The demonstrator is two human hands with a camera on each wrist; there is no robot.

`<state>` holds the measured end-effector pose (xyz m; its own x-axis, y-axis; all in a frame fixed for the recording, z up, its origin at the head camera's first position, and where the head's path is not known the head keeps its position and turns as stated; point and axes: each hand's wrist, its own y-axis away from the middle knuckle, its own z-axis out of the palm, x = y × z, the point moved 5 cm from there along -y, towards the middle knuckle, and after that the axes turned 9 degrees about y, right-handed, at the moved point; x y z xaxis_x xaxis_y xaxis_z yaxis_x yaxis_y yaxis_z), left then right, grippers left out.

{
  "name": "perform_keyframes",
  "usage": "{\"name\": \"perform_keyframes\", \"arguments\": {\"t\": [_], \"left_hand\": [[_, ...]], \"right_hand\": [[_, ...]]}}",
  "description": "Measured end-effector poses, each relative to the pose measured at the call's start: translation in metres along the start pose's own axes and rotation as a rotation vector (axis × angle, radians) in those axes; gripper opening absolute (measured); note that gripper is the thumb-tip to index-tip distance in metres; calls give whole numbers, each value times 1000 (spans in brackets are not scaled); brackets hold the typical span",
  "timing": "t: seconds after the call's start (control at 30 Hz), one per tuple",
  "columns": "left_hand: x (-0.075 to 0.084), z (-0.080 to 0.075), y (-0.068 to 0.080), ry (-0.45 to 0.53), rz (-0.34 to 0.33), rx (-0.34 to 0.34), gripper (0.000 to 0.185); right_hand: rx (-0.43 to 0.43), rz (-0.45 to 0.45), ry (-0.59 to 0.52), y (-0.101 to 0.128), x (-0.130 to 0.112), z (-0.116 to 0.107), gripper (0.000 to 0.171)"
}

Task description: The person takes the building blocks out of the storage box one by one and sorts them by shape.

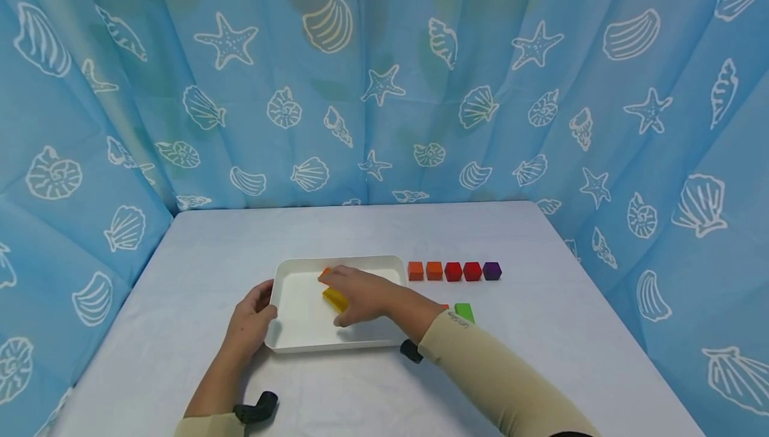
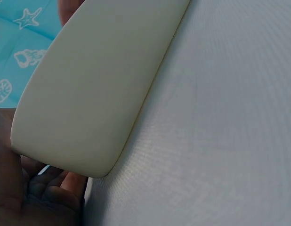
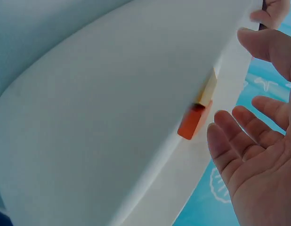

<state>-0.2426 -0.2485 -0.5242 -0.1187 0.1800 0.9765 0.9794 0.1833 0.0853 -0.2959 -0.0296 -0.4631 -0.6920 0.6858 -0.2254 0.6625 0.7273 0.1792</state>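
A white rectangular tray (image 1: 300, 340) lies on the table. At its left end my left hand (image 1: 251, 320) grips the side, thumb by the rim and fingers curled against the wall; the left wrist view shows the hand (image 2: 42, 188) at the tray's corner. Over the tray's middle reaches my right hand (image 1: 363, 295), fingers spread. In the right wrist view this hand (image 3: 263, 174) holds nothing, its palm and extended fingers showing beside an orange block (image 3: 190, 123) and a yellow block (image 3: 207, 89). Both blocks sit inside the tray, partly covered by the right hand in the head view.
Right of the tray runs a row of two orange blocks (image 1: 434, 271), two red blocks (image 1: 472, 271) and a purple block (image 1: 492, 271). Closer in, a green block (image 1: 464, 311) and an orange block are partly hidden by the right sleeve (image 1: 486, 363). A blue curtain (image 1: 372, 123) hangs behind the table.
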Motion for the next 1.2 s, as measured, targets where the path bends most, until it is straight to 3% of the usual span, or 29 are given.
{"name": "perform_keyframes", "arguments": {"t": [0.23,0.8,1.2], "left_hand": [[0,0,0,13,19,-9,67],[-3,0,-1,12,12,4,67],[-3,0,1,37,26,-8,67]], "right_hand": [[-56,40,14,-4,0,7,81],[-95,65,25,-12,4,15,76],[-51,97,-117,-16,14,19,77]]}}
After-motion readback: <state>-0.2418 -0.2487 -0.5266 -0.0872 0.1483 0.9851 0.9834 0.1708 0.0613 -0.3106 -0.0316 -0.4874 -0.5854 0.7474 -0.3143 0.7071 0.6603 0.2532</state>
